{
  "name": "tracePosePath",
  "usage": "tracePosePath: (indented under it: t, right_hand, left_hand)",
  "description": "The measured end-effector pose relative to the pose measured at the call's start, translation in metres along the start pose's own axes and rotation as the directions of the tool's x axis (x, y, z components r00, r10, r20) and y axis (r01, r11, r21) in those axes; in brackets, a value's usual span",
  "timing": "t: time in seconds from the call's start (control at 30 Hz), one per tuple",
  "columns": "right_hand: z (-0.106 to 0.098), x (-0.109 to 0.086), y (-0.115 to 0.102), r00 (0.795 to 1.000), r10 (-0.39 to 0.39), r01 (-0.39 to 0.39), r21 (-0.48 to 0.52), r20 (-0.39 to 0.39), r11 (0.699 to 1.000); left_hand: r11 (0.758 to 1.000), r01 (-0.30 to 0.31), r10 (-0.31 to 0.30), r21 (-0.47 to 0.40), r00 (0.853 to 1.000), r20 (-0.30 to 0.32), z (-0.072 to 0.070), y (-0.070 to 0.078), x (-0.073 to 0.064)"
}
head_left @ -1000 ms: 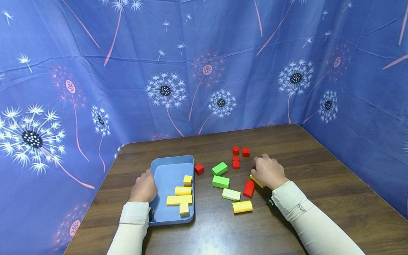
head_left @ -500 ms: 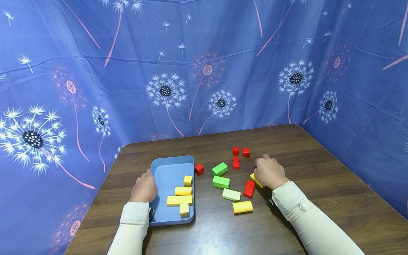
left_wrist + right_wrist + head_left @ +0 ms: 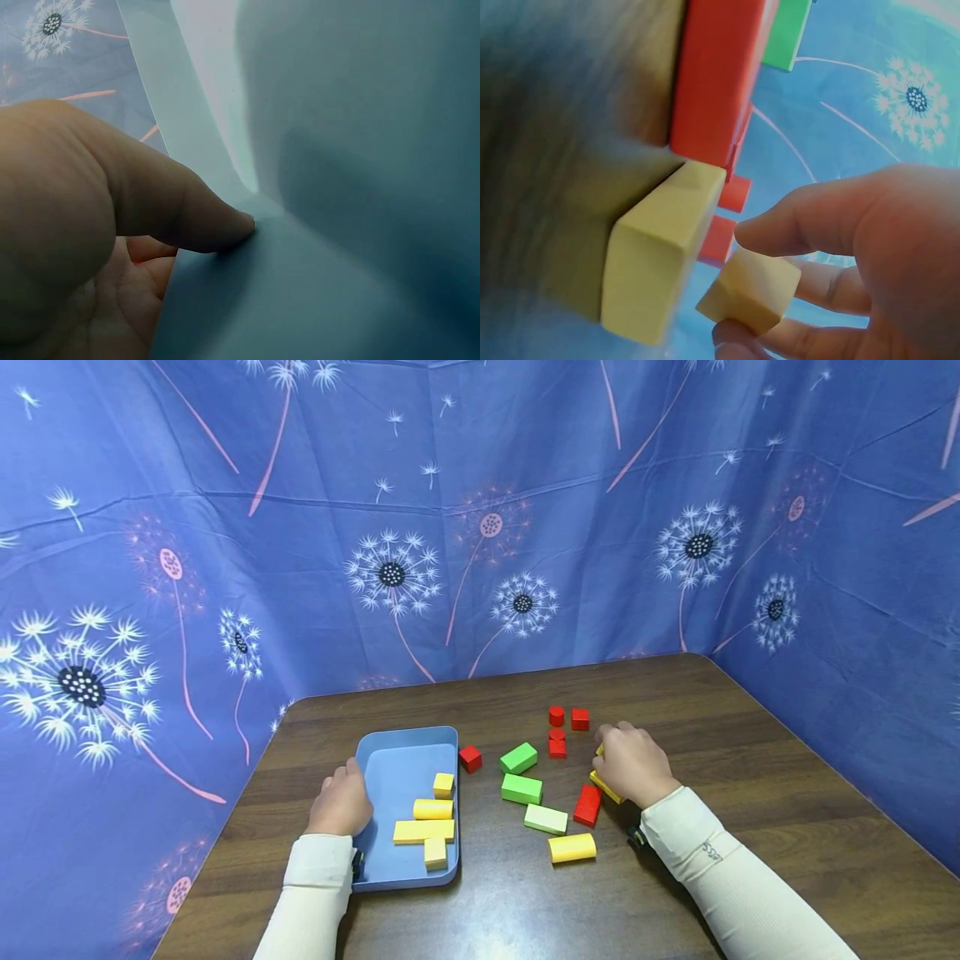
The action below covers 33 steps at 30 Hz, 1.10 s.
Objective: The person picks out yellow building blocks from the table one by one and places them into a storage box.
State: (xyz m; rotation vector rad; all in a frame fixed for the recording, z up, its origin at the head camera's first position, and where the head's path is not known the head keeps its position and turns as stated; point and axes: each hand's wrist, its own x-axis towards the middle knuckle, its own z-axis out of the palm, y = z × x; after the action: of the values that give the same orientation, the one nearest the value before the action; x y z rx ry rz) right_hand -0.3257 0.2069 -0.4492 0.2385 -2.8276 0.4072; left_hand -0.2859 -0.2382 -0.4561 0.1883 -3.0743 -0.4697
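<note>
My left hand [image 3: 341,802] holds the left wall of a blue tray [image 3: 386,777], thumb inside and fingers outside in the left wrist view. In the tray lie a yellow cube [image 3: 443,786], a yellow cylinder [image 3: 433,810], a long yellow block [image 3: 423,832] and a second small yellow block [image 3: 435,853]. My right hand [image 3: 636,766] pinches a small yellow cube [image 3: 754,289] between thumb and fingers. Close by on the table lies a larger yellow block [image 3: 649,277], partly covered by that hand in the head view. A red block [image 3: 587,805] is just left of it.
Between tray and right hand are green blocks [image 3: 521,789], a pale green block [image 3: 546,819] and a yellow cylinder [image 3: 572,848]. A red cube [image 3: 470,758] sits by the tray's right wall. More small red pieces [image 3: 557,747] stand farther back. A blue dandelion-print curtain [image 3: 465,568] hangs behind the table.
A small yellow cube now shows at my right fingertips, hidden behind the hand before. The right hand has barely shifted. My left hand and the tray have stayed put.
</note>
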Motion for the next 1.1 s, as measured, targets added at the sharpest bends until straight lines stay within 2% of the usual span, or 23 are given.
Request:
tracePosePath:
  t: [0.33, 0.57, 0.8, 1.1]
  right_hand:
    - [-0.006, 0.001, -0.015, 0.994, -0.073, 0.075, 0.021, -0.081, 0.997]
    - [-0.008, 0.003, -0.025, 0.991, -0.106, 0.110, 0.038, -0.079, 0.993]
    - [-0.009, 0.003, -0.037, 0.978, -0.178, 0.181, 0.013, -0.112, 0.983]
    - [-0.010, 0.005, -0.057, 0.966, -0.235, 0.238, 0.019, -0.105, 0.971]
  left_hand:
    - [1.000, 0.003, -0.003, -0.001, 1.000, -0.006, -0.001, 0.001, -0.001]
    - [1.000, -0.004, 0.004, 0.001, 1.000, -0.018, 0.002, -0.001, 0.002]
    - [1.000, -0.002, 0.002, 0.005, 1.000, -0.013, 0.002, -0.002, 0.003]
    - [1.000, 0.001, -0.001, -0.002, 1.000, -0.015, 0.002, -0.001, 0.002]
